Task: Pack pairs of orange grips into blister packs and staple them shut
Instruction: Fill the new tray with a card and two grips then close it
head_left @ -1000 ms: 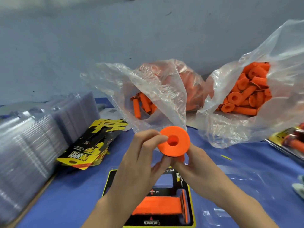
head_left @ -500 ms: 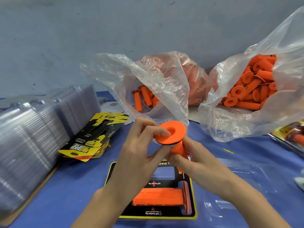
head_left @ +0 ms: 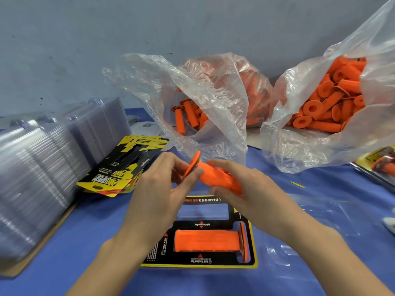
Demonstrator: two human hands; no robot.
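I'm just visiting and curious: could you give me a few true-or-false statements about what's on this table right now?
1. The left hand and right hand both hold one orange grip. True.
2. The blister pack below already holds two grips. False: only one seated grip; its upper slot is empty.
3. A middle bag and a right bag of grips lie behind. True.
4. The clear shells are stacked on the right. False: they are on the left.

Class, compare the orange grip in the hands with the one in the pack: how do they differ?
The held grip is airborne, gripped by left hand and right hand; the packed grip sits untouched in the blister pack. The held grip slants, flange leftward; the packed grip lies level, flange rightward. Both are orange.
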